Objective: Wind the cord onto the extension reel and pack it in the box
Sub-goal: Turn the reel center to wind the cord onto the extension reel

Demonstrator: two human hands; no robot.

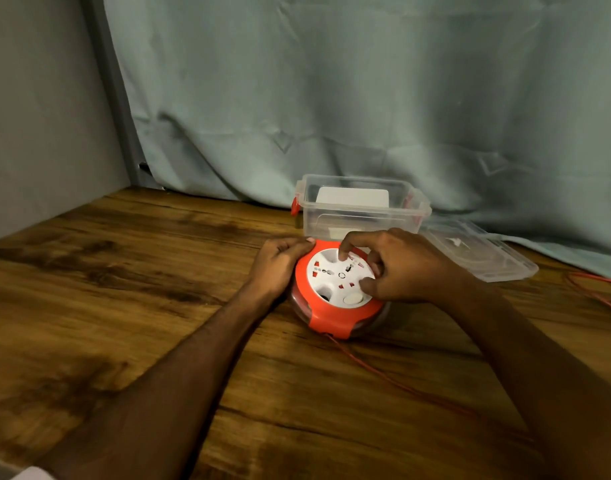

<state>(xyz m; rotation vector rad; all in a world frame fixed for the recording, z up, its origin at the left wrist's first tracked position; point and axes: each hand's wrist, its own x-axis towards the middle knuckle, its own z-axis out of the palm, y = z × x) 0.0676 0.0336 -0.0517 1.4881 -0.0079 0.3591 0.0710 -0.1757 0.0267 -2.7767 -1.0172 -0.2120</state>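
A round extension reel (331,317) with an orange rim and a white socket face lies flat on the wooden table (124,271). My left hand (280,263) grips the reel's left edge, thumb on the orange rim. My right hand (397,263) rests on the white face, with a forefinger and the thumb curled into finger recesses of the dial. A thin orange cord (394,379) leaves the reel's near side and trails right across the table. Just behind the reel stands the clear plastic box (363,216), open, with red latches.
The box's clear lid (480,254) lies flat to the right of the box. More orange cord (598,289) loops at the far right edge. A green curtain (331,98) hangs behind the table, and a grey wall closes the left side.
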